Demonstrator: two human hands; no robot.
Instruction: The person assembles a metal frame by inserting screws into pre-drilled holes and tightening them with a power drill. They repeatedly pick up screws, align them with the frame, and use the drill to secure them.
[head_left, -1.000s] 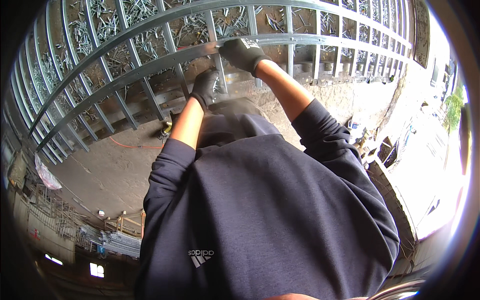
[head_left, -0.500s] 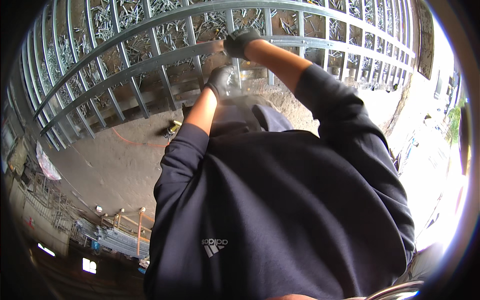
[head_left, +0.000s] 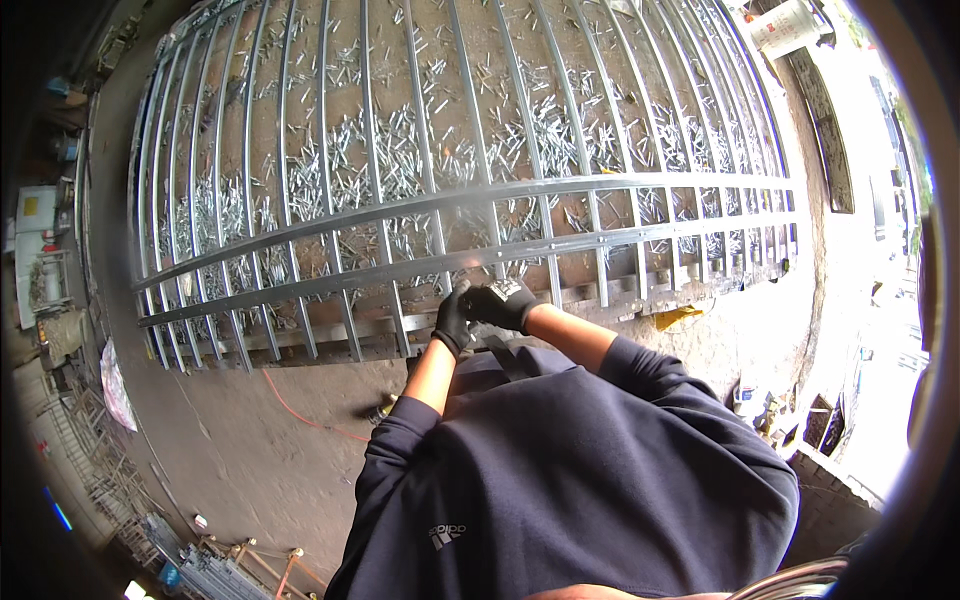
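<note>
Pale mark with lettering (head_left: pixel 447 537) at eight o'clock on that dark, soft sweatshirt (head_left: pixel 580 460)! Up at twelve, a shiny, barred steel frame (head_left: pixel 540 187) stretches over scattered short metal pins (head_left: pixel 560 145). At the frame's six o'clock edge, the black-gloved left hand (head_left: pixel 453 318) and black-gloved right hand (head_left: pixel 503 304) sit close together, fingers curled; what they're pinching, if anything, I can't tell. One o'clock: round white bucket (head_left: pixel 785 28), red marking.

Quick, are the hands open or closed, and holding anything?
Left hand: close beside the right; grip and contents can't be told.
Right hand: grip unclear too; can't tell what it holds.
</note>
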